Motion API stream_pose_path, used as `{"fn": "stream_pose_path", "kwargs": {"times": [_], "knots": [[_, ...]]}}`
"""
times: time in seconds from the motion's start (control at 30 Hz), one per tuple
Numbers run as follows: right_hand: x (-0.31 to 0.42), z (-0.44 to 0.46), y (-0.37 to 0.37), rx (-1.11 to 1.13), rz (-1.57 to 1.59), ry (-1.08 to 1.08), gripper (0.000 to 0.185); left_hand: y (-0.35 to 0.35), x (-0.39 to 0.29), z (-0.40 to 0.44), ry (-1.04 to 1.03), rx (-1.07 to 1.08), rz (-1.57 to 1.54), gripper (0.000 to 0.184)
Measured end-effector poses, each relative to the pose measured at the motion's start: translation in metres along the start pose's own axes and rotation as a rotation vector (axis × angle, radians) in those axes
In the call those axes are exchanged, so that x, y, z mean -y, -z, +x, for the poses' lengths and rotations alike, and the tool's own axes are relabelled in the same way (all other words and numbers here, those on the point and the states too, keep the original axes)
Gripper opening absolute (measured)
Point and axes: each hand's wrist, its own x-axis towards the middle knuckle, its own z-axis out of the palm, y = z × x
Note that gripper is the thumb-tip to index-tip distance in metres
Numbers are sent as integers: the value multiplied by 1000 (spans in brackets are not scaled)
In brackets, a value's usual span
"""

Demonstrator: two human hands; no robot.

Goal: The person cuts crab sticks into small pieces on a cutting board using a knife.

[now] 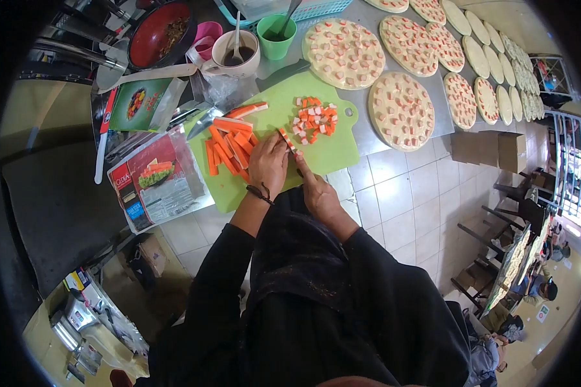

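Note:
On the green cutting board (336,151), my left hand (268,162) presses a small orange-and-white crab stick piece (286,138) with closed fingers. My right hand (317,193) is closed just to the right, its fingertips by the same piece; what it grips is hard to make out. Several whole crab sticks (229,149) lie in a pile left of my left hand. Above and right of my hands sits a heap of diced crab stick (315,120). A printed food packet (158,177) lies at the board's left side.
Round dough bases with diced topping (401,111) stand right of the board, with plain bases (476,58) beyond. A cup with a spoon (236,55), a green cup (276,39) and a red pan (161,33) are behind. People (542,291) are at the far right.

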Motion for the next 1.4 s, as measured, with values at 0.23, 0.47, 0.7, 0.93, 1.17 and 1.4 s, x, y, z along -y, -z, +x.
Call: {"fn": "stream_pose_path", "kwargs": {"times": [0.23, 0.47, 0.7, 0.93, 1.17, 1.4], "knots": [[-3, -22, 8, 174, -93, -189, 61, 1, -1, 0, -8, -4, 53, 24], [-25, -1, 26, -33, 95, 6, 57, -3, 3, 4, -58, 18, 11, 21], [-15, -6, 26, -29, 114, 32, 57, -9, 3, 5, -27, -5, -75, 24], [-12, -5, 30, 11, 86, 14, 57, -5, 4, 5, -62, 23, -19, 34], [-14, -5, 32, 75, 43, -27, 58, 19, -6, -6, 113, 107, 100, 67], [-13, -1, 33, 95, 29, -35, 58, 14, -12, 11, 318, 280, 55, 68]]}}
